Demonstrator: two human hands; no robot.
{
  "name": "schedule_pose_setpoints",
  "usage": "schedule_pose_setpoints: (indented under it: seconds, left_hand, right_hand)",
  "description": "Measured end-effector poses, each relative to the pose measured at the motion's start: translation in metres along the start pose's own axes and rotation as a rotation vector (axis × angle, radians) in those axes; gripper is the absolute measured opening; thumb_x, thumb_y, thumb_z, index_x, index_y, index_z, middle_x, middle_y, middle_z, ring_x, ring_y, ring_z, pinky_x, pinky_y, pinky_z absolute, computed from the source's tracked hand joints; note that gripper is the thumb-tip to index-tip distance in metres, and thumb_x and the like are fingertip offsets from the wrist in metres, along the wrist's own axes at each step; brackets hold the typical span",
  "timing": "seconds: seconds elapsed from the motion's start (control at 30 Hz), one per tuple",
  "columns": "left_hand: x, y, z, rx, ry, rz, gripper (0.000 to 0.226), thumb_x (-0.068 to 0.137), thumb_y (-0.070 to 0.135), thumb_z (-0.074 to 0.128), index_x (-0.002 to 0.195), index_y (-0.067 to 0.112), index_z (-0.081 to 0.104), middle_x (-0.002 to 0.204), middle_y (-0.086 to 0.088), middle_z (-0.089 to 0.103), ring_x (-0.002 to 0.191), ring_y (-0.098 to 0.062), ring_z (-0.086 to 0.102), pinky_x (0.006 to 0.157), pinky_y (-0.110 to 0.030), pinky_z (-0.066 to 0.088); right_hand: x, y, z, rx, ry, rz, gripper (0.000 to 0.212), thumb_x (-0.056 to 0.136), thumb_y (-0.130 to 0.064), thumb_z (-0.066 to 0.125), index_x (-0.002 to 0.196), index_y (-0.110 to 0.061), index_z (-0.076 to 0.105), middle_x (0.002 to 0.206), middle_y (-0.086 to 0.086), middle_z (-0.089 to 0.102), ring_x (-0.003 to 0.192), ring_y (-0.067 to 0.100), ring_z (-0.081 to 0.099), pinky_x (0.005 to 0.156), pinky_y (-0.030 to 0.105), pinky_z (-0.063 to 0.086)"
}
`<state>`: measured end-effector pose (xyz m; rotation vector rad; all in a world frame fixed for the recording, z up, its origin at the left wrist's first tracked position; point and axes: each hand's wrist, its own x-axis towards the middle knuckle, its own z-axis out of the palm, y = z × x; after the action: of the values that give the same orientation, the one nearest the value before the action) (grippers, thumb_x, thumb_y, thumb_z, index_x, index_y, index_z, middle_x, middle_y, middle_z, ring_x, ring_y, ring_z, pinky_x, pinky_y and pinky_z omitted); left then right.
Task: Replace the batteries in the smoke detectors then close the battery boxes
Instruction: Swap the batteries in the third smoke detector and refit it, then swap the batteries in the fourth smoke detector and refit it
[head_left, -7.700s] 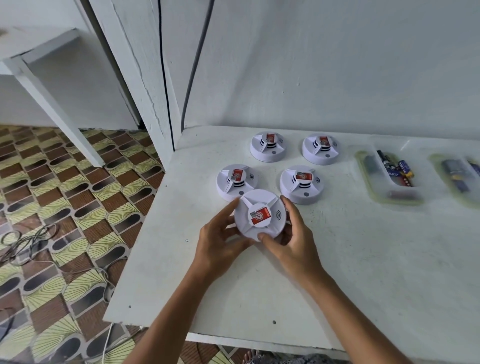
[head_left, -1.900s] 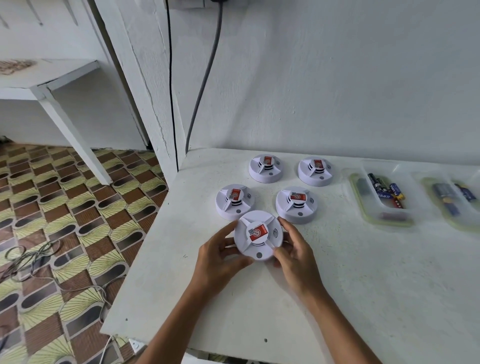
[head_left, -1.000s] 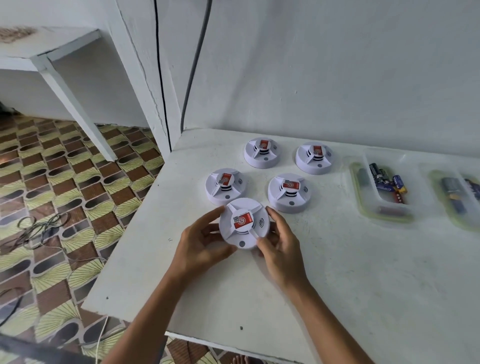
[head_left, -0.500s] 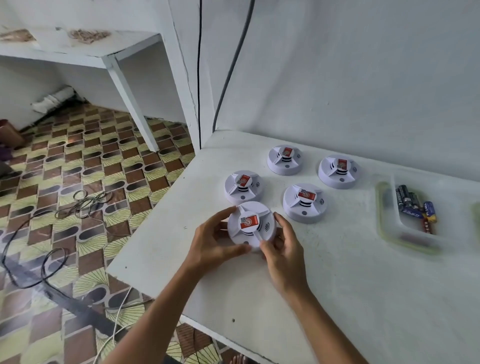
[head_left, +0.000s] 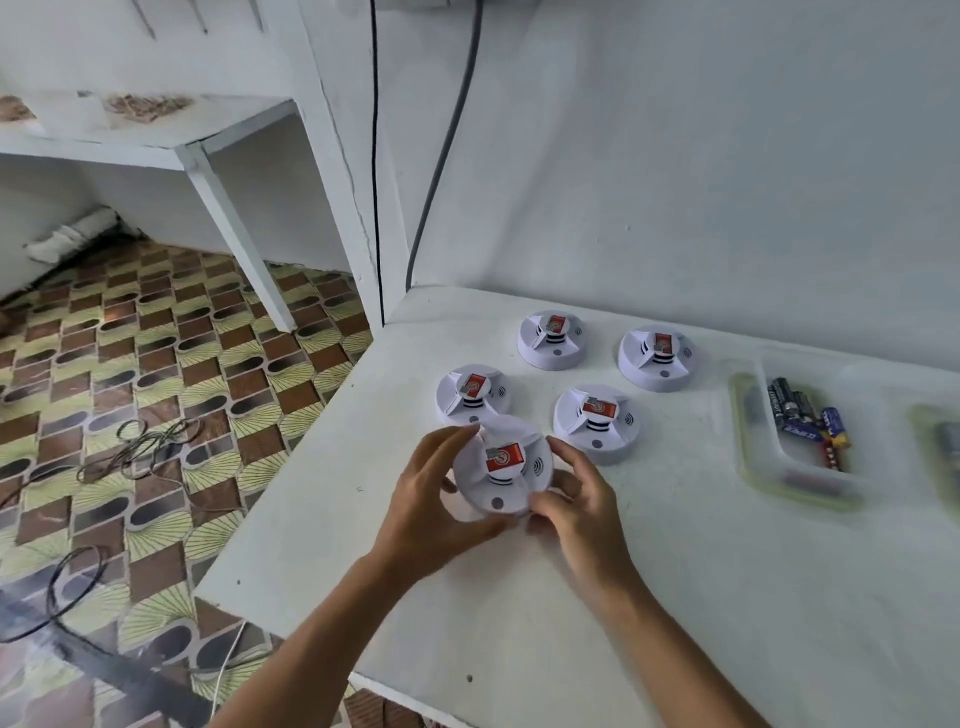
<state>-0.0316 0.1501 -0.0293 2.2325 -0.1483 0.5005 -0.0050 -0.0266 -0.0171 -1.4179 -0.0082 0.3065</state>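
Your left hand curls round the near-left side of a white smoke detector, thumb under its lower edge and fingers reaching over the top rim. Your right hand grips the opposite side, fingertips pinching the lower right rim. You hold the detector tilted toward you near the front left corner of the table; whether it is clear of the surface cannot be told. Its red label faces up.

Four more detectors sit on the table behind it: one just beyond your left fingers, one just beside your right fingers, and two further back near the wall, the left and the right. All show their red-labelled faces upward.

To your right, a clear tray with a greenish rim holds several batteries bunched at its far end. A second tray shows only partly at the picture's right edge.

Off the table's left edge lies a patterned tiled floor with loose cables.
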Motion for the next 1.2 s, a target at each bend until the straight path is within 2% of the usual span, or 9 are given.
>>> schedule_pose_setpoints:
  seconds: [0.1,0.2,0.4,0.47,0.53,0.67,0.8,1.03,1.2]
  left_hand:
    - [0.028,0.004,-0.006,0.129,-0.079,0.147,0.094,0.064,0.062,0.077,0.141,0.019,0.044,0.142,-0.006,0.043,0.126,-0.019,0.046,0.094,-0.027,0.051]
    - [0.065,0.012,-0.017,0.22,-0.192,0.233,0.098,0.064,0.063,0.073,0.146,0.025,0.034,0.153,-0.007,0.03,0.138,-0.023,0.03,0.105,-0.03,0.04]
    - [0.135,0.013,-0.038,0.334,-0.315,0.229,0.09,0.064,0.053,0.081,0.141,0.027,0.044,0.142,0.001,0.043,0.125,-0.019,0.039,0.099,-0.029,0.041]
    - [0.161,0.002,-0.042,0.359,-0.327,0.198,0.089,0.062,0.051,0.083,0.139,0.026,0.045,0.142,0.001,0.044,0.125,-0.021,0.04,0.101,-0.032,0.039]
    - [0.185,-0.014,-0.043,0.37,-0.331,0.143,0.088,0.062,0.045,0.085,0.138,0.024,0.046,0.142,0.0,0.045,0.125,-0.023,0.042,0.1,-0.033,0.038]
    - [0.221,-0.054,-0.034,0.291,-0.39,0.006,0.083,0.059,0.031,0.089,0.132,0.02,0.051,0.131,0.0,0.052,0.111,-0.018,0.049,0.086,-0.021,0.038]
    - [0.238,-0.084,-0.024,0.291,-0.428,-0.084,0.085,0.057,0.026,0.09,0.132,0.019,0.051,0.132,-0.002,0.049,0.118,-0.021,0.044,0.091,-0.023,0.038]
    - [0.242,-0.107,-0.017,0.257,-0.508,-0.086,0.091,0.058,0.026,0.092,0.137,0.015,0.048,0.136,-0.001,0.044,0.123,-0.02,0.041,0.093,-0.017,0.03]
    - [0.246,-0.11,-0.016,0.286,-0.547,-0.088,0.093,0.057,0.031,0.092,0.136,0.019,0.045,0.138,0.0,0.044,0.122,-0.019,0.042,0.099,-0.023,0.035]
  right_hand:
    - [0.012,-0.018,-0.001,0.015,0.008,-0.002,0.046,0.083,0.011,0.057,0.114,-0.023,0.061,0.092,0.011,0.074,0.067,0.02,0.065,0.058,0.033,0.053]
    - [0.031,-0.036,0.007,0.01,0.007,-0.028,0.045,0.084,0.009,0.056,0.12,-0.019,0.06,0.095,0.012,0.073,0.073,0.023,0.067,0.06,0.033,0.052]
    - [0.068,-0.068,0.021,-0.057,-0.04,0.005,0.043,0.084,-0.006,0.063,0.123,-0.023,0.058,0.093,0.011,0.073,0.075,0.025,0.069,0.064,0.032,0.052]
    - [0.084,-0.08,0.022,-0.137,-0.036,0.024,0.047,0.081,-0.012,0.064,0.126,-0.022,0.056,0.102,0.007,0.069,0.081,0.022,0.068,0.064,0.029,0.051]
    - [0.095,-0.09,0.019,-0.235,-0.026,0.022,0.042,0.087,-0.008,0.06,0.127,-0.022,0.055,0.113,0.005,0.062,0.088,0.02,0.066,0.067,0.027,0.053]
    - [0.104,-0.1,0.012,-0.413,-0.039,0.028,0.047,0.087,-0.011,0.059,0.131,-0.026,0.053,0.123,-0.001,0.058,0.101,0.018,0.063,0.077,0.028,0.057]
    - [0.111,-0.104,0.007,-0.515,-0.058,0.035,0.047,0.087,-0.014,0.061,0.131,-0.028,0.052,0.12,-0.006,0.057,0.102,0.013,0.062,0.076,0.024,0.056]
    - [0.126,-0.103,-0.002,-0.525,-0.028,0.018,0.039,0.088,-0.016,0.061,0.123,-0.032,0.056,0.112,-0.008,0.059,0.101,0.015,0.062,0.078,0.027,0.056]
    - [0.138,-0.1,-0.004,-0.525,-0.032,0.018,0.04,0.089,-0.015,0.061,0.126,-0.028,0.055,0.11,-0.007,0.059,0.1,0.014,0.062,0.075,0.025,0.054]
